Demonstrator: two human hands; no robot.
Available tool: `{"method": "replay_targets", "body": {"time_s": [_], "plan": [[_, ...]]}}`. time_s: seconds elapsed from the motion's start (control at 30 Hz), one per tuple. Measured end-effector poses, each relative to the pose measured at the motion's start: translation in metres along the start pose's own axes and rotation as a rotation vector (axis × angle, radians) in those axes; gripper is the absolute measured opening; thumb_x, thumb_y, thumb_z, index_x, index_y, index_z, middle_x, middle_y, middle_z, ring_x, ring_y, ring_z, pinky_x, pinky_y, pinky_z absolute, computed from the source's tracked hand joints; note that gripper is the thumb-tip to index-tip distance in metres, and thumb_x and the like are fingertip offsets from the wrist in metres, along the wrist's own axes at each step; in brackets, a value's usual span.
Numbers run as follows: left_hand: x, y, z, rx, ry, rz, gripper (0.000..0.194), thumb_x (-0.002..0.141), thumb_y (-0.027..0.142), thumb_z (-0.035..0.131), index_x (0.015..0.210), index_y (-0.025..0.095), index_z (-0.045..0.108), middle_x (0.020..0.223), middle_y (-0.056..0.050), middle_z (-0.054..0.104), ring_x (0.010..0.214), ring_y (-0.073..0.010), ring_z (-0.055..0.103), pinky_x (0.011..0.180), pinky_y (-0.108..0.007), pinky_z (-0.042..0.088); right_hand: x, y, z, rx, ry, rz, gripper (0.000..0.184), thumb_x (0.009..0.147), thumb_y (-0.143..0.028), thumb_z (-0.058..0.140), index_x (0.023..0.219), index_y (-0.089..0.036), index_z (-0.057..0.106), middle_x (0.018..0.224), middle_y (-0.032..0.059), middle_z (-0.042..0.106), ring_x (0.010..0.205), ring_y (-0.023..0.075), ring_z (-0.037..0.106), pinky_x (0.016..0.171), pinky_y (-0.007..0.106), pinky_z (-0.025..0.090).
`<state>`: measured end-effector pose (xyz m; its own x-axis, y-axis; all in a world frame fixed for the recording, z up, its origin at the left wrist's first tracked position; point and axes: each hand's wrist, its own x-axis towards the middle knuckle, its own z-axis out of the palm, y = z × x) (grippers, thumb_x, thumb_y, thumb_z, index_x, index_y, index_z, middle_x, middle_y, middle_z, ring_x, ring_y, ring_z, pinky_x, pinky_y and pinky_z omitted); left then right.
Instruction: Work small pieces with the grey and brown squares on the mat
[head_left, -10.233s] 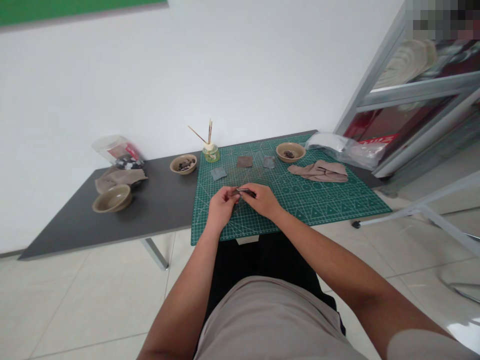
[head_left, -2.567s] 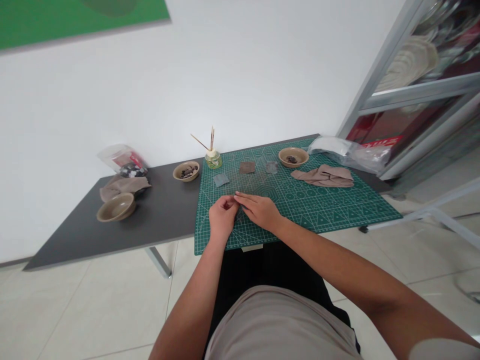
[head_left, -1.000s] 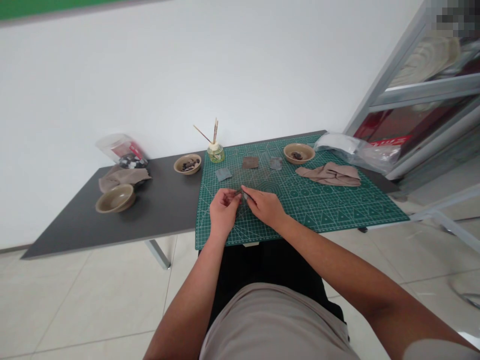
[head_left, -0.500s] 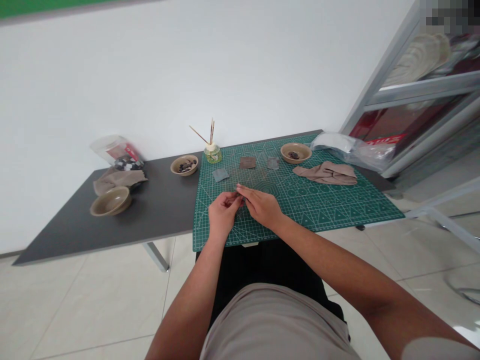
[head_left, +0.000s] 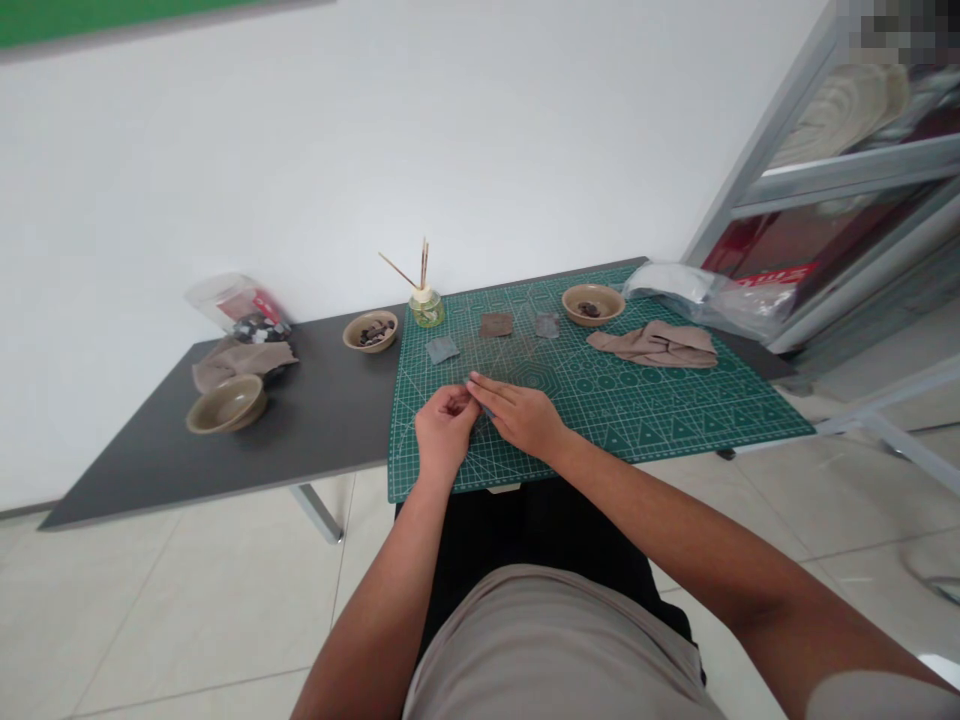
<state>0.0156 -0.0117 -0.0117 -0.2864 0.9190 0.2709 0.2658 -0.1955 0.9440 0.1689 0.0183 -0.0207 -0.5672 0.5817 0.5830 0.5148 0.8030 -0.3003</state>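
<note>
Grey tabletop (head_left: 150, 470) against a white wall, green cutting mat (head_left: 675, 420) covering its right part. Far left: a clear plastic bag (head_left: 229, 300) with dark pieces inside, a beige cloth (head_left: 240, 365) just in front of it, and a tan bowl (head_left: 226, 404) near the table's edge. Next, a small tan bowl (head_left: 370, 331) of dark fragments sits just off the mat's left edge. A glass jar (head_left: 427, 312) holding thin wooden sticks (head_left: 422, 263) stands at the mat's far corner.

On the mat, far row: a blue-grey square (head_left: 442, 349), then a brown square (head_left: 496, 324). Below them, my left hand (head_left: 444, 435) is curled, fingers drawn into a narrow pinch. My right hand (head_left: 523, 420) reaches across, fingers nearly straight, tips meeting the left fingers. A small grey sliver (head_left: 487, 411) shows between my hands (too small to identify; which hand grips it, I cannot tell).

Further right: a translucent square (head_left: 547, 325), a third tan bowl (head_left: 592, 305), a crumpled beige cloth (head_left: 652, 345), and a plastic bag (head_left: 697, 300).
</note>
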Motion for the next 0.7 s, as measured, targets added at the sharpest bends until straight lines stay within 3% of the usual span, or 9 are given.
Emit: {"method": "replay_targets", "body": {"time_s": [0.2, 0.43, 0.6, 0.7], "plan": [[0.0015, -0.0026, 0.0011, -0.171, -0.022, -0.077, 0.02, 0.073, 0.033, 0.075, 0.086, 0.018, 0.07, 0.073, -0.001, 0.073, 0.066, -0.0157, 0.07, 0.068, -0.028, 0.056, 0.0021, 0.0016, 0.0, 0.019, 0.006, 0.129, 0.047, 0.094, -0.013, 0.044, 0.14, -0.02, 0.053, 0.135, 0.0074, 0.063, 0.119, 0.0192, 0.065, 0.099, 0.035, 0.056], [0.0046, -0.0035, 0.0011, -0.146, -0.037, -0.038, 0.014, 0.071, 0.026, 0.075, 0.076, 0.019, 0.063, 0.065, 0.004, 0.067, 0.058, -0.0105, 0.063, 0.059, -0.022, 0.052, 0.0018, -0.0014, -0.0017, 0.054, -0.023, 0.059, 0.048, 0.095, -0.013, 0.042, 0.142, -0.017, 0.05, 0.144, 0.009, 0.055, 0.127, 0.0197, 0.058, 0.102, 0.034, 0.053], [0.0039, -0.0012, 0.0012, -0.318, -0.007, -0.081, 0.023, 0.071, 0.031, 0.077, 0.083, 0.017, 0.063, 0.069, 0.001, 0.07, 0.06, -0.0137, 0.068, 0.066, -0.03, 0.059, 0.004, -0.0007, -0.004, 0.123, -0.038, 0.186, 0.044, 0.094, -0.015, 0.045, 0.137, -0.021, 0.056, 0.131, 0.0059, 0.067, 0.115, 0.0202, 0.067, 0.097, 0.035, 0.056], [0.0062, -0.0028, 0.0007, -0.372, 0.001, -0.072, 0.025, 0.072, 0.032, 0.077, 0.085, 0.017, 0.061, 0.071, 0.001, 0.071, 0.062, -0.0144, 0.069, 0.068, -0.032, 0.061, 0.0051, 0.0009, -0.0054, 0.187, 0.045, 0.252, 0.039, 0.096, -0.019, 0.045, 0.132, -0.022, 0.06, 0.125, 0.0057, 0.07, 0.108, 0.0212, 0.07, 0.093, 0.036, 0.056]]}}
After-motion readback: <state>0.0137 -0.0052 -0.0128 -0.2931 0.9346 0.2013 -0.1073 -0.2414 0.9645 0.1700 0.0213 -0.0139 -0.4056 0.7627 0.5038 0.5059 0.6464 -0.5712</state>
